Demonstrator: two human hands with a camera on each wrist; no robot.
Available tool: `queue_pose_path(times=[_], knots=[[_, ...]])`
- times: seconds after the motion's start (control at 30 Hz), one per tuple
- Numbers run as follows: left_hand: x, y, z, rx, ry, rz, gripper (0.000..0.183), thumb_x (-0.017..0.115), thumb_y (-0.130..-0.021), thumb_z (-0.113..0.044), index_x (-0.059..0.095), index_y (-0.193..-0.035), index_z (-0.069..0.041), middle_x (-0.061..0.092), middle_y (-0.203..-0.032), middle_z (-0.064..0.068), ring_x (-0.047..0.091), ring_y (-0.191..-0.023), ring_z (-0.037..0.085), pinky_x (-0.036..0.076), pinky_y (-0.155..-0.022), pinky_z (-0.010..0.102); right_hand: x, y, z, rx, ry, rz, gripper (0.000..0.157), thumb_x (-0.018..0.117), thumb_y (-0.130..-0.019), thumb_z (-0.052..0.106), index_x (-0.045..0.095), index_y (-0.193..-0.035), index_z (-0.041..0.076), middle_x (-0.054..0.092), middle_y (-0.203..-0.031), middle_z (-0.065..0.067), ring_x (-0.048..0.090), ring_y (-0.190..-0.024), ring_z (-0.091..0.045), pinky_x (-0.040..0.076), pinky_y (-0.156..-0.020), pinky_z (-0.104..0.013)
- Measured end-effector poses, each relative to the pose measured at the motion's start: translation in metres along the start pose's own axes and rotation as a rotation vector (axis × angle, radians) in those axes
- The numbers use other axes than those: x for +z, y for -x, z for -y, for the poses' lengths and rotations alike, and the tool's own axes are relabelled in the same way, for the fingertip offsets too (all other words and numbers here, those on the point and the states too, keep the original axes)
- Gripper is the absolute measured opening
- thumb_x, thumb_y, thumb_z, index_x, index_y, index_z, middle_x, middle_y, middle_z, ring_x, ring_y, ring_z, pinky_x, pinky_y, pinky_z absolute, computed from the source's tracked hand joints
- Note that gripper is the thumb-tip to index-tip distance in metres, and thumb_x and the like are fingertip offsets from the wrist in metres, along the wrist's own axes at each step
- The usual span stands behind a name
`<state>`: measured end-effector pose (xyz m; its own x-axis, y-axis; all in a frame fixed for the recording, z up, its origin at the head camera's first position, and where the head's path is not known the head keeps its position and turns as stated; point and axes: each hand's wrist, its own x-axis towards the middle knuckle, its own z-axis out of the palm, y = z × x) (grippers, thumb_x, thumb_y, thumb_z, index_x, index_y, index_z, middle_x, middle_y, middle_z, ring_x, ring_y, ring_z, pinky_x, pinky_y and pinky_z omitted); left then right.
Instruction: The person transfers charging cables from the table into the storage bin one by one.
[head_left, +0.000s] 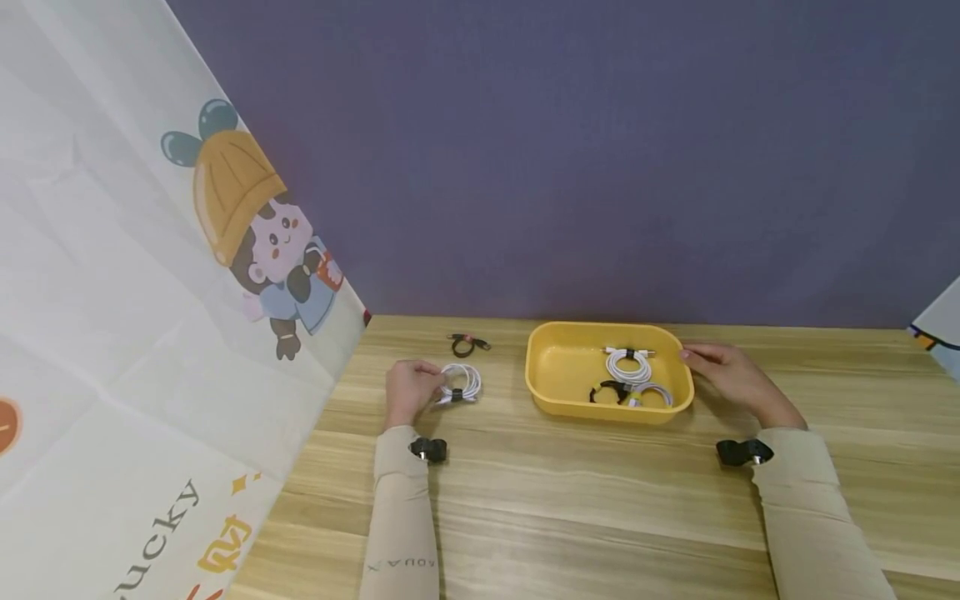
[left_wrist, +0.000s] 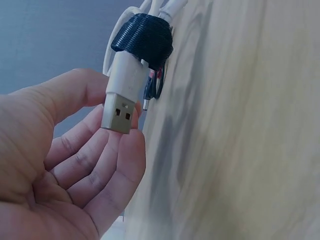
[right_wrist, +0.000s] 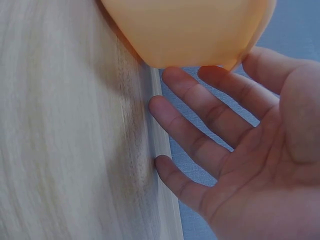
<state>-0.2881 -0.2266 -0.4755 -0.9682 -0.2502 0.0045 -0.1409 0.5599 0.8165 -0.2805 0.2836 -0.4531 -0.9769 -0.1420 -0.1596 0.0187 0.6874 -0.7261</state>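
Note:
In the head view my left hand (head_left: 411, 388) pinches a coiled white USB cable (head_left: 471, 382) by its side. A black tie wraps the coil, and its metal USB plug (left_wrist: 118, 116) points toward the palm in the left wrist view. My right hand (head_left: 735, 379) holds the right rim of a yellow plastic bin (head_left: 551, 408), thumb at the rim and index finger under it; the other fingers are spread. Inside the bin lie a white coiled cable (head_left: 617, 372), a black coiled cable (head_left: 596, 390) and a pale coiled cable with a yellow tie (head_left: 665, 393).
A small black coiled cable (head_left: 462, 350) with a reddish tie lies behind the left hand on the wooden table (head_left: 570, 508). A dark blue-grey panel (head_left: 600, 167) rises along the table's back edge. Printed white cloth (head_left: 112, 250) covers the left side.

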Motion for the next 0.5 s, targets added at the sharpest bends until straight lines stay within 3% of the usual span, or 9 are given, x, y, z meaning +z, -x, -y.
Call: queue_pose_path(times=[0.5], knots=[[0.0063, -0.0007, -0.0074, 0.002, 0.139, -0.005, 0.011, 0.085, -0.079, -0.011, 0.079, -0.087, -0.006, 0.077, -0.079, 0.011, 0.074, -0.065, 0.027, 0.054, -0.054, 0.025, 0.0000, 0.0004, 0.0004, 0.001, -0.002, 0.008, 0.077, 0.042, -0.106, 0.056, 0.040, -0.153, -0.005, 0.039, -0.155, -0.035, 0.034, -0.143, -0.057, 0.032, -0.111, -0.072]])
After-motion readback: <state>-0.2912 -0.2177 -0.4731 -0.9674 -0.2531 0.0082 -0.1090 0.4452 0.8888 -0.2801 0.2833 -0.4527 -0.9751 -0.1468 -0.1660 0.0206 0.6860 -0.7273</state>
